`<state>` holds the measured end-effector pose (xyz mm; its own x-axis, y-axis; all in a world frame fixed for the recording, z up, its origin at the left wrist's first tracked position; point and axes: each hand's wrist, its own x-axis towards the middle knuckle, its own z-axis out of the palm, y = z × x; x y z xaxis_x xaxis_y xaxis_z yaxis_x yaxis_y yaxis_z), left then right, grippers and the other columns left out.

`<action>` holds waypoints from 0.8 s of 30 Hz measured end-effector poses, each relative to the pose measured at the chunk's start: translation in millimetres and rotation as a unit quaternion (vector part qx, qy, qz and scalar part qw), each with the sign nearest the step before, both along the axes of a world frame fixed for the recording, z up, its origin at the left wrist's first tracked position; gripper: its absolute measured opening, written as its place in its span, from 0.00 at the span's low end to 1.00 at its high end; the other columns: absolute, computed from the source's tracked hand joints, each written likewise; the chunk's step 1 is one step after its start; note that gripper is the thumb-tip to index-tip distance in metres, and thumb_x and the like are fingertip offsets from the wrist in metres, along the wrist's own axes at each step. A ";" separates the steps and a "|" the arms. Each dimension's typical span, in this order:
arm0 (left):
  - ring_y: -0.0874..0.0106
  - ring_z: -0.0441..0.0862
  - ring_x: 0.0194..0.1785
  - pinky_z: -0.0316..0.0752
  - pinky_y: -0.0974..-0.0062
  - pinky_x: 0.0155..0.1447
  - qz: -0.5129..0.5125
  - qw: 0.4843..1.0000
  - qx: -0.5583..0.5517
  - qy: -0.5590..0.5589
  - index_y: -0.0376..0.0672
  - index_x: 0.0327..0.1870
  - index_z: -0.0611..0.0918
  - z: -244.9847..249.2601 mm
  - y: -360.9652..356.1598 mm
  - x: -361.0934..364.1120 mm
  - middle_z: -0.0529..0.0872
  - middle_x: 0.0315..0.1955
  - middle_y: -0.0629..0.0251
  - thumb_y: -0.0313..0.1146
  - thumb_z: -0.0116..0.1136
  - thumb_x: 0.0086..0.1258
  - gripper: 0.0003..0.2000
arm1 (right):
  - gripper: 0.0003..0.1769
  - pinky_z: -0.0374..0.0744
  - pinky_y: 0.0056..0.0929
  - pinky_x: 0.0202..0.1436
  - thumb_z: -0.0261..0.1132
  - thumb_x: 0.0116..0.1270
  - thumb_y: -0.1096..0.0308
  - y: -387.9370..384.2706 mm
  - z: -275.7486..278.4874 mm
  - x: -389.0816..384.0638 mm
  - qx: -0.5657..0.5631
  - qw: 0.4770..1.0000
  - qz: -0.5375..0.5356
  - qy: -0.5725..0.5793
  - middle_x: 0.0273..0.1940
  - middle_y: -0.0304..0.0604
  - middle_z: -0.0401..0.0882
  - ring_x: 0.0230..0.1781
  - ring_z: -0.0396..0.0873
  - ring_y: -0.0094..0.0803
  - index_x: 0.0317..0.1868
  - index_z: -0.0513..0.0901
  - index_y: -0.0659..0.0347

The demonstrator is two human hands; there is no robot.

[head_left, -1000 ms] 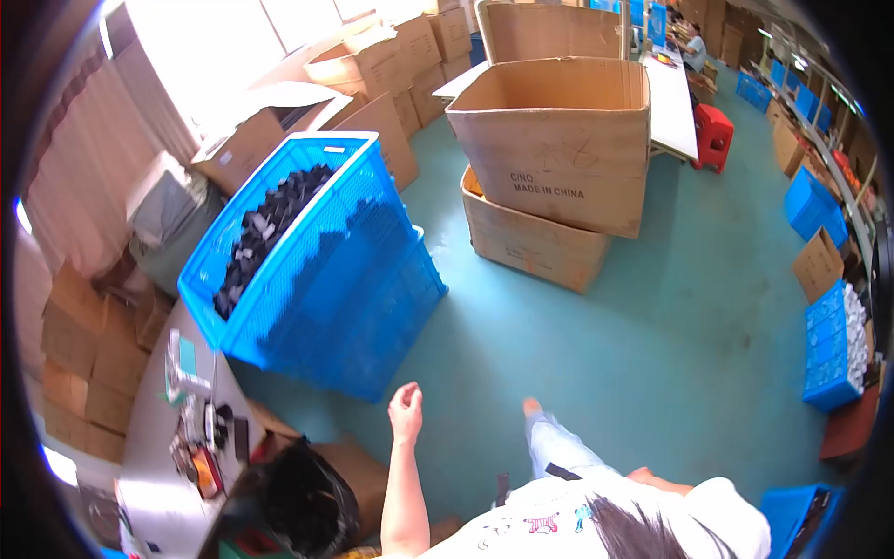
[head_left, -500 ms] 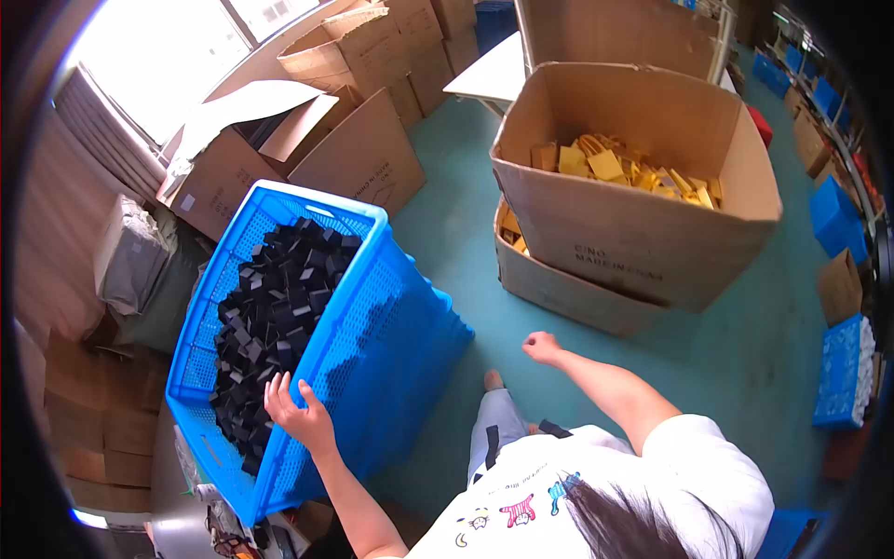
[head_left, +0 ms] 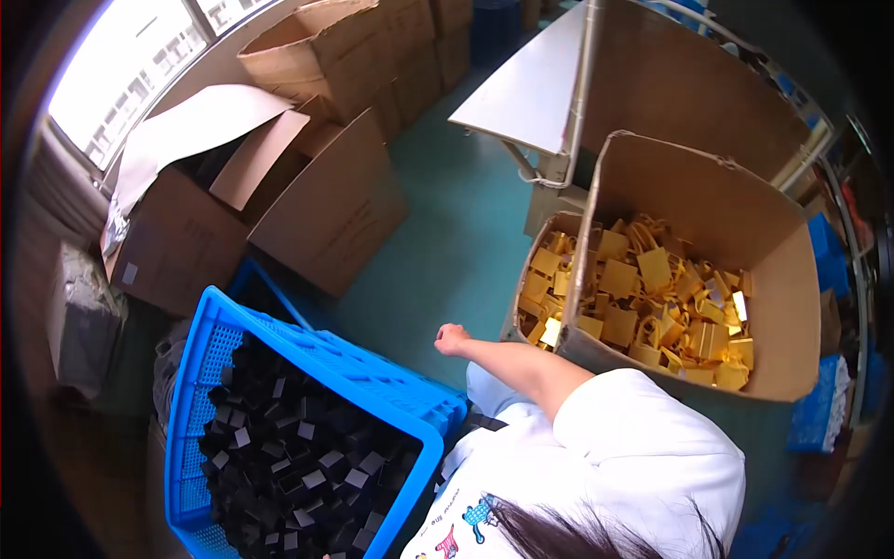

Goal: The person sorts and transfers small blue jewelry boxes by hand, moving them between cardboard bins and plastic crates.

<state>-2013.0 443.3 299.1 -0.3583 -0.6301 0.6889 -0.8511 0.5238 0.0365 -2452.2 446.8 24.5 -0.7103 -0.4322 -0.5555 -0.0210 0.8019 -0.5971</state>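
A blue plastic crate [head_left: 372, 396] at the lower left holds a heap of small black boxes [head_left: 307, 456]. My right hand [head_left: 453, 339] hangs in the air just beyond the crate's far right corner, its fingers curled closed; whether anything is inside cannot be made out. Of my left hand only a sliver of fingertip may show at the bottom edge, by the black boxes; the rest is out of frame. To the right, a tall cardboard box [head_left: 792, 289] contains gold-coloured pieces [head_left: 652, 270], with a second box of such pieces pressed against its left side.
Opened cardboard boxes [head_left: 326, 214] stand at the upper left, with more cartons [head_left: 349, 56] behind. A white table [head_left: 531, 84] is at the top centre. Green floor [head_left: 428, 224] runs between the boxes. Blue bins [head_left: 827, 256] line the right side.
The view has turned and shifted. My left hand has dropped from the crate's rim nearly out of view. My right hand now appears closer to the crate, still curled.
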 end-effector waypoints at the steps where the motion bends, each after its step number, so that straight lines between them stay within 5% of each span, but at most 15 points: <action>1: 0.55 0.78 0.41 0.71 0.60 0.48 0.001 1.000 0.015 -0.017 0.35 0.40 0.80 0.6 -2.3 1.5 0.82 0.35 0.56 0.43 0.48 0.71 0.17 | 0.13 0.76 0.37 0.54 0.60 0.53 0.64 -12.0 1.5 -15.1 0.009 1.000 0.019 0.001 0.43 0.45 0.82 0.48 0.78 0.41 0.39 0.83 0.55; 6: 0.50 0.76 0.47 0.68 0.55 0.54 0.043 0.996 0.053 -0.050 0.32 0.45 0.78 11.5 -11.1 -17.9 0.82 0.41 0.53 0.40 0.37 0.75 0.20 | 0.16 0.75 0.36 0.55 0.61 0.51 0.64 -66.2 -32.4 -121.4 0.110 0.977 0.183 0.030 0.47 0.47 0.80 0.51 0.77 0.43 0.42 0.83 0.55; 11: 0.47 0.65 0.60 0.57 0.52 0.63 0.269 0.950 0.119 -0.103 0.35 0.55 0.74 1.1 12.3 -20.6 0.73 0.55 0.48 0.40 0.41 0.72 0.19 | 0.18 0.76 0.39 0.54 0.59 0.54 0.64 -152.1 -10.8 -219.5 0.222 0.927 0.297 0.062 0.49 0.53 0.78 0.52 0.76 0.47 0.45 0.81 0.62; 15: 0.51 0.68 0.58 0.61 0.55 0.62 0.436 0.882 0.149 -0.096 0.34 0.53 0.74 23.3 42.0 -67.8 0.74 0.53 0.49 0.41 0.49 0.70 0.19 | 0.16 0.77 0.37 0.53 0.61 0.56 0.63 -222.2 -36.5 -270.9 0.178 0.922 0.336 0.069 0.47 0.51 0.80 0.50 0.78 0.46 0.44 0.82 0.59; 19: 0.53 0.74 0.51 0.66 0.57 0.58 0.422 0.896 0.066 -0.119 0.34 0.48 0.78 61.7 26.9 -119.9 0.79 0.46 0.49 0.39 0.50 0.70 0.16 | 0.16 0.76 0.36 0.55 0.63 0.57 0.61 -265.9 -15.2 -305.6 0.143 0.923 0.350 0.072 0.48 0.50 0.80 0.50 0.78 0.43 0.44 0.83 0.59; 21: 0.53 0.76 0.48 0.69 0.61 0.55 0.450 0.890 0.073 -0.005 0.34 0.48 0.78 66.8 17.7 -118.4 0.79 0.45 0.48 0.37 0.51 0.69 0.15 | 0.18 0.74 0.38 0.57 0.61 0.59 0.62 -277.5 6.4 -330.7 0.132 0.931 0.337 0.056 0.52 0.53 0.76 0.55 0.74 0.46 0.48 0.80 0.61; 22: 0.55 0.77 0.46 0.71 0.64 0.52 0.503 0.835 0.117 0.190 0.32 0.48 0.78 82.8 -6.8 -146.6 0.79 0.45 0.49 0.35 0.52 0.68 0.15 | 0.18 0.74 0.37 0.57 0.61 0.58 0.61 -282.4 8.9 -347.2 0.106 0.933 0.337 0.067 0.50 0.53 0.78 0.54 0.75 0.45 0.47 0.81 0.61; 24: 0.58 0.76 0.48 0.70 0.62 0.54 0.476 0.872 0.027 0.111 0.31 0.46 0.78 95.0 -42.5 -155.8 0.79 0.45 0.51 0.37 0.57 0.65 0.17 | 0.20 0.77 0.36 0.52 0.62 0.59 0.55 -286.9 40.3 -377.8 0.042 0.947 0.307 0.086 0.46 0.51 0.80 0.48 0.79 0.44 0.46 0.82 0.61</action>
